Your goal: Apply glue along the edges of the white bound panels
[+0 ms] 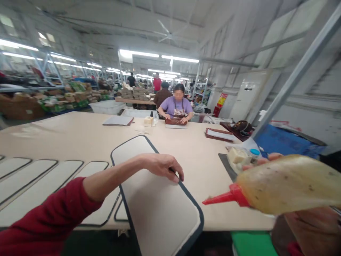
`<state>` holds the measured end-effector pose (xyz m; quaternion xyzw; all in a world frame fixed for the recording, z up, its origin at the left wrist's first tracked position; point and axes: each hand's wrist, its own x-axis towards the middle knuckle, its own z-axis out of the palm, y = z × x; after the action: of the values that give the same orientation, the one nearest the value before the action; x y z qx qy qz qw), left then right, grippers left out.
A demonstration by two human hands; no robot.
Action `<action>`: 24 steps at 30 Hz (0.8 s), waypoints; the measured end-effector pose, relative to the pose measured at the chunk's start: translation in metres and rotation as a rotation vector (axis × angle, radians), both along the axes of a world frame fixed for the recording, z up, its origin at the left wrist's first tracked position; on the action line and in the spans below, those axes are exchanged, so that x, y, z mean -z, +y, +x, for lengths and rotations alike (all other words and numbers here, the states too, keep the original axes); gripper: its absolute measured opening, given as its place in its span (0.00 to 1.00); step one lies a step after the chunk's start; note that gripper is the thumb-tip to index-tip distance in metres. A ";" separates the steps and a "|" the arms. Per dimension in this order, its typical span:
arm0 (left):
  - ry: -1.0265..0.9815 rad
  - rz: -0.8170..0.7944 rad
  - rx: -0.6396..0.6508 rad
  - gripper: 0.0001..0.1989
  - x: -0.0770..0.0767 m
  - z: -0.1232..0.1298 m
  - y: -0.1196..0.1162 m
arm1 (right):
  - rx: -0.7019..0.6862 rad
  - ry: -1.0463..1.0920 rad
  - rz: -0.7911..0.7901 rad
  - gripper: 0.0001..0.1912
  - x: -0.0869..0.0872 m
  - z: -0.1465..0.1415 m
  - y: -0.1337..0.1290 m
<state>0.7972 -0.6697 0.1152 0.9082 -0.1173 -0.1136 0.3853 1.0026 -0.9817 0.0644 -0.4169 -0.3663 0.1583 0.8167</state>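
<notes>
My left hand (162, 166) pinches the right edge of a pale, round-cornered panel (154, 202) with a dark border. The panel slants from the tabletop out past the near table edge. A yellowish, translucent squeeze bottle (287, 181) with a red pointed nozzle is gripped in my right hand (311, 224). The bottle lies sideways in the air, its nozzle pointing left, to the right of the panel and apart from it. Part of my right hand is hidden behind the bottle. Several similar dark-edged panels (32, 181) lie in a row at the left.
A broad, pale table (197, 149) fills the middle. Across it, a person (176, 106) in purple handles a brown piece. A grey sheet (117, 121), a cream block (148, 121) and a brown-edged stack (220, 135) lie there. A metal post (290, 78) slants up at right.
</notes>
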 end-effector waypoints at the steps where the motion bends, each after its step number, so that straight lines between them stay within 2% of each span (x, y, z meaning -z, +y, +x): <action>1: 0.008 -0.015 -0.004 0.08 0.000 -0.009 0.004 | -0.062 -0.012 -0.024 0.29 -0.005 -0.008 0.016; 3: 0.038 -0.066 0.000 0.07 0.001 -0.025 0.011 | -0.176 -0.024 -0.064 0.27 -0.013 -0.025 0.043; 6: 0.079 -0.164 -0.011 0.11 0.004 -0.046 0.020 | -0.342 -0.055 -0.068 0.24 -0.021 -0.045 0.071; 9: 0.104 -0.223 -0.033 0.15 0.005 -0.066 0.026 | -0.505 -0.091 -0.109 0.29 -0.022 -0.058 0.092; 11: 0.119 -0.241 -0.040 0.16 0.004 -0.077 0.030 | -0.560 -0.107 -0.103 0.32 -0.020 -0.063 0.104; 16: 0.145 -0.285 -0.055 0.19 0.000 -0.093 0.031 | -0.626 -0.111 -0.108 0.31 -0.015 -0.069 0.124; 24: 0.180 -0.321 -0.119 0.23 -0.006 -0.094 0.024 | -0.627 -0.076 -0.083 0.32 -0.012 -0.067 0.130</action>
<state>0.7030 -0.6458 0.1214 0.8266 -0.0449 -0.1514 0.5401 0.9361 -0.8521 0.0768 -0.3224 -0.5003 0.4013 0.6962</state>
